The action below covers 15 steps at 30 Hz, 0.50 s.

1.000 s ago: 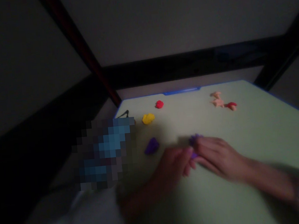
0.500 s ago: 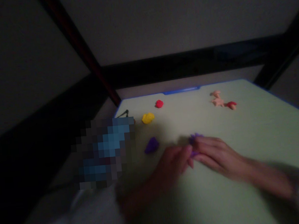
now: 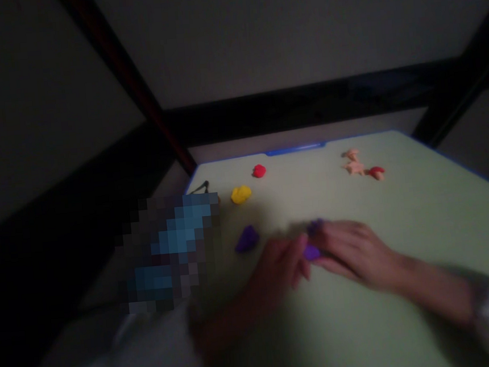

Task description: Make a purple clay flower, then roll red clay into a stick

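My two hands meet over the table, fingers closed around a piece of purple modelling clay [image 3: 311,252]. My left hand [image 3: 277,265] pinches its near left side with thumb and fingertips. Curled over it from the right is my right hand [image 3: 359,253], whose fingers hide most of the piece. More purple clay with a knobbly edge [image 3: 315,224] shows just beyond my right fingers; whether it joins the held piece I cannot tell. A separate purple lump [image 3: 247,239] lies left of my left hand.
On the pale board-like tabletop [image 3: 409,306] sit a yellow clay lump [image 3: 241,194], a red lump [image 3: 259,171], and, far right, peach clay shapes [image 3: 355,167] beside a red-topped one [image 3: 377,173]. A blurred-out blue patch [image 3: 184,229] covers the left edge. A wall stands behind.
My hands have parted slightly, and more of the purple clay shows between them. The view has shifted a little; the lumps on the table stay where they were.
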Motion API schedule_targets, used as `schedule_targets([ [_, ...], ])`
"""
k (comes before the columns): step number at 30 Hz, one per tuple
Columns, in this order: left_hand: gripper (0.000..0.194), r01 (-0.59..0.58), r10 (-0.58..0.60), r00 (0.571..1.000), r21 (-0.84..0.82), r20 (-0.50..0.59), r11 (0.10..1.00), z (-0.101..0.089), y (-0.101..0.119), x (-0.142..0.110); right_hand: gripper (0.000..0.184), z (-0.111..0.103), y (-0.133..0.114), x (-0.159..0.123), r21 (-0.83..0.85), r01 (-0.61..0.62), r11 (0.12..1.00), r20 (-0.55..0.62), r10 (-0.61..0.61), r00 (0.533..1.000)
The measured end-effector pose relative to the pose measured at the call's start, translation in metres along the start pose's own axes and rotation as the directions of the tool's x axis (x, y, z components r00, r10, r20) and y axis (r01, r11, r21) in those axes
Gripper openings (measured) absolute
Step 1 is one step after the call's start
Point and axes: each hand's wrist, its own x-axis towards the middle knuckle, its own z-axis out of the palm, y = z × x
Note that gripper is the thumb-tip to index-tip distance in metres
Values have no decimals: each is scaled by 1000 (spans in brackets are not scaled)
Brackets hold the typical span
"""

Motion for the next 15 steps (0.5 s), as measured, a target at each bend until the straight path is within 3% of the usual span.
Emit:
schedule_targets([
  [15,56,-17,16,999,20,41,1000,-1,-2,1,34,1,-1,1,9,49,999,-30,-48,998],
])
